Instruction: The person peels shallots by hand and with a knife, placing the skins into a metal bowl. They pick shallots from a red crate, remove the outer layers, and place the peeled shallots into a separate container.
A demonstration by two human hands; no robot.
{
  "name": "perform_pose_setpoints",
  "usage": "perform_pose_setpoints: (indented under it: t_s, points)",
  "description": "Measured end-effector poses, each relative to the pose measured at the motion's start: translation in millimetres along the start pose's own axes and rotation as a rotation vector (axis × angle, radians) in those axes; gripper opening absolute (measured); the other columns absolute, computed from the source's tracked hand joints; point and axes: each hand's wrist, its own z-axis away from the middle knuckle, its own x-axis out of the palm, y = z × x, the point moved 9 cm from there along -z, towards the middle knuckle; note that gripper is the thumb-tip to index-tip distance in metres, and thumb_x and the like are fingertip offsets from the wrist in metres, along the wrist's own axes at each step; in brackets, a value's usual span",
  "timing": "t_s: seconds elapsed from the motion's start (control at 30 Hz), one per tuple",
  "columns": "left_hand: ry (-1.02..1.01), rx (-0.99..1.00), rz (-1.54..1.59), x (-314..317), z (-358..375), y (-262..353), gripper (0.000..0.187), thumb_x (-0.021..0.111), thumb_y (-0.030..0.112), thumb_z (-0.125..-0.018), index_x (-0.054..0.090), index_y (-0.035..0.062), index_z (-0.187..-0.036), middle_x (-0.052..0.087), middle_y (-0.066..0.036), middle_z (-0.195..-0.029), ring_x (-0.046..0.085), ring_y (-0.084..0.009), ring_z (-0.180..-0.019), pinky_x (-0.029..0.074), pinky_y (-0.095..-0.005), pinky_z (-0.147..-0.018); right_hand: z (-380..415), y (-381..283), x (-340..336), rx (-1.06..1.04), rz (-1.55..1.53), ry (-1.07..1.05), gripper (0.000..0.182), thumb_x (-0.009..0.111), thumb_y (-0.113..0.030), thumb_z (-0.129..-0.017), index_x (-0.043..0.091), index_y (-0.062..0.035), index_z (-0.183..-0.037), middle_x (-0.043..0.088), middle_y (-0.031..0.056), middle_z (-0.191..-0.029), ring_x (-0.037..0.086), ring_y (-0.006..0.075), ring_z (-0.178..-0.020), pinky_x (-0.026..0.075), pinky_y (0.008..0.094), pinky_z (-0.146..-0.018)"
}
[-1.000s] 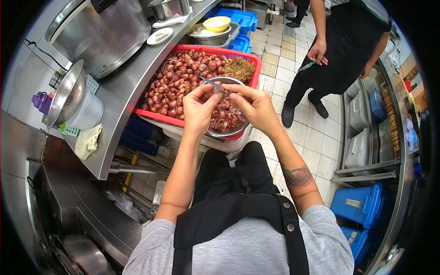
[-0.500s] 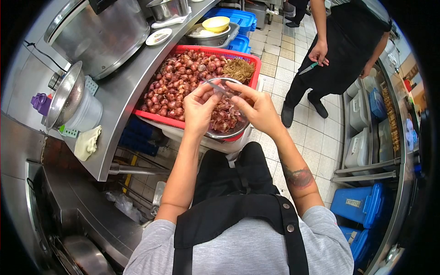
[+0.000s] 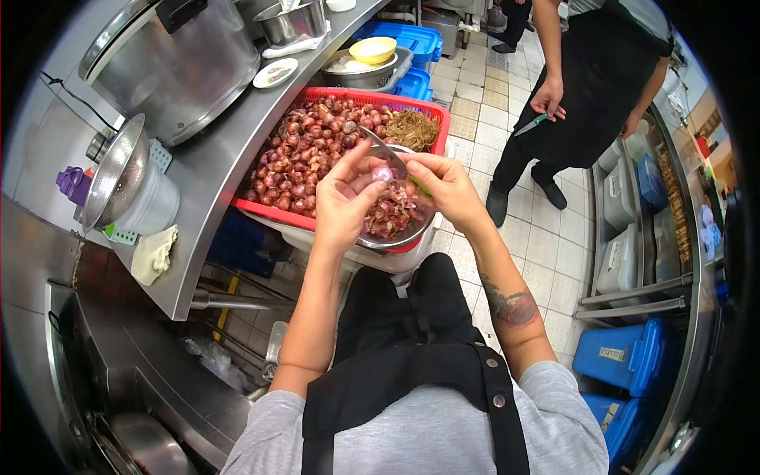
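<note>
Between the thumb and fingers of my left hand (image 3: pixel 345 190) is a small pale purple shallot (image 3: pixel 382 172). My right hand (image 3: pixel 445 188) grips a paring knife (image 3: pixel 383 145) by its green handle, and the blade points up and left past the shallot. Both hands are over a steel bowl (image 3: pixel 416 233) holding reddish shallot skins (image 3: pixel 389 212). The bowl sits at the near end of a red basket (image 3: pixel 277 212) heaped with unpeeled shallots (image 3: pixel 305 150). A clump of brown root ends (image 3: pixel 412 131) lies in the basket's far right corner.
Left of the basket runs a steel counter (image 3: pixel 212 162) with a large pot (image 3: pixel 178 63), a colander (image 3: pixel 115 178) and a cloth (image 3: pixel 153 255). At the right another person (image 3: pixel 582 87) stands holding a knife (image 3: pixel 531 124). Blue lidded bins (image 3: pixel 621 356) stand at lower right.
My hands have moved slightly apart, and the shallot and the knife's green handle now show more clearly. The knife blade has swung up and away from the shallot.
</note>
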Motion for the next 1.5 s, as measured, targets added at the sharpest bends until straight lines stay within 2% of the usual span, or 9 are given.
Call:
perform_pose_setpoints:
  t_s: [0.2, 0.33, 0.43, 0.67, 0.8, 1.1, 1.23, 1.43, 1.5]
  points:
    - [0.039, -0.033, 0.052, -13, 1, -6, 0.035, 0.064, -0.010, -0.079, 0.057, -0.0046, -0.112, 0.061, -0.013, -0.107, 0.063, -0.0188, -0.094, 0.054, -0.0291, -0.084, 11, -19, -5, -0.127, 0.443, 0.170, 0.029, 0.057, -0.013, -0.090, 0.062, -0.0059, -0.117, 0.066, 0.0016, -0.079, 0.056, 0.0052, -0.068, 0.046, 0.0212, -0.061]
    - [0.074, 0.008, 0.148, -15, 2, -6, 0.030, 0.064, -0.010, -0.079, 0.059, -0.0045, -0.108, 0.063, -0.012, -0.104, 0.063, -0.0165, -0.092, 0.053, -0.0276, -0.082, 26, -35, 24, -0.242, 0.452, 0.040, 0.032, 0.062, -0.011, -0.085, 0.061, -0.0059, -0.117, 0.068, 0.0077, -0.086, 0.059, 0.0092, -0.073, 0.048, 0.0256, -0.070]
    - [0.050, -0.012, 0.092, -13, 3, -5, 0.029, 0.063, -0.009, -0.079, 0.060, -0.0044, -0.108, 0.064, -0.011, -0.102, 0.062, -0.0147, -0.091, 0.052, -0.0264, -0.081, 26, -40, 29, -0.338, 0.479, 0.035, 0.033, 0.062, -0.011, -0.085, 0.061, -0.0058, -0.117, 0.068, 0.0085, -0.084, 0.059, 0.0093, -0.072, 0.048, 0.0258, -0.070]
    - [0.054, -0.032, -0.010, -13, 6, -5, 0.034, 0.064, -0.010, -0.078, 0.058, -0.0045, -0.112, 0.063, -0.011, -0.103, 0.061, -0.0137, -0.091, 0.052, -0.0259, -0.081, 21, -33, 24, -0.258, 0.385, 0.072, 0.025, 0.058, -0.011, -0.089, 0.065, -0.0056, -0.112, 0.066, 0.0035, -0.076, 0.056, 0.0052, -0.065, 0.046, 0.0231, -0.060]
    - [0.110, -0.004, 0.070, -16, 8, -2, 0.041, 0.063, -0.011, -0.077, 0.054, -0.0042, -0.117, 0.060, -0.012, -0.108, 0.060, -0.0148, -0.094, 0.052, -0.0263, -0.082, 12, -14, -10, -0.202, 0.379, 0.272, 0.024, 0.057, -0.013, -0.090, 0.065, -0.0063, -0.112, 0.062, 0.0003, -0.071, 0.050, 0.0034, -0.060, 0.043, 0.0214, -0.054]
    - [0.118, -0.019, 0.151, -16, 9, -5, 0.036, 0.062, -0.012, -0.078, 0.056, -0.0045, -0.112, 0.061, -0.013, -0.107, 0.060, -0.0166, -0.097, 0.052, -0.0287, -0.085, 29, -35, 35, -0.277, 0.413, 0.050, 0.032, 0.061, -0.011, -0.086, 0.061, -0.0054, -0.118, 0.067, 0.0116, -0.103, 0.061, 0.0101, -0.088, 0.048, 0.0266, -0.079]
    - [0.113, -0.008, 0.108, -17, 11, -8, 0.034, 0.062, -0.012, -0.078, 0.057, -0.0047, -0.110, 0.062, -0.015, -0.108, 0.060, -0.0174, -0.100, 0.051, -0.0281, -0.085, 25, -27, 32, -0.273, 0.337, 0.062, 0.030, 0.058, -0.007, -0.088, 0.060, -0.0037, -0.118, 0.067, 0.0103, -0.108, 0.061, 0.0113, -0.093, 0.047, 0.0257, -0.084]
    - [0.096, -0.062, 0.267, -12, 14, -13, 0.034, 0.061, -0.007, -0.081, 0.055, -0.0037, -0.115, 0.059, -0.015, -0.115, 0.060, -0.0189, -0.101, 0.048, -0.0300, -0.091, 16, 6, 7, -0.036, 0.002, 0.064, 0.026, 0.053, -0.014, -0.093, 0.062, -0.0027, -0.115, 0.066, 0.0009, -0.087, 0.058, 0.0077, -0.069, 0.049, 0.0240, -0.063]
    - [0.074, -0.096, 0.330, -11, 16, -10, 0.037, 0.060, -0.003, -0.083, 0.052, -0.0036, -0.119, 0.057, -0.016, -0.118, 0.060, -0.0207, -0.101, 0.048, -0.0308, -0.092, 13, 2, -5, -0.108, 0.142, 0.200, 0.026, 0.053, -0.015, -0.093, 0.063, -0.0030, -0.114, 0.061, -0.0013, -0.074, 0.053, 0.0058, -0.060, 0.045, 0.0241, -0.055]
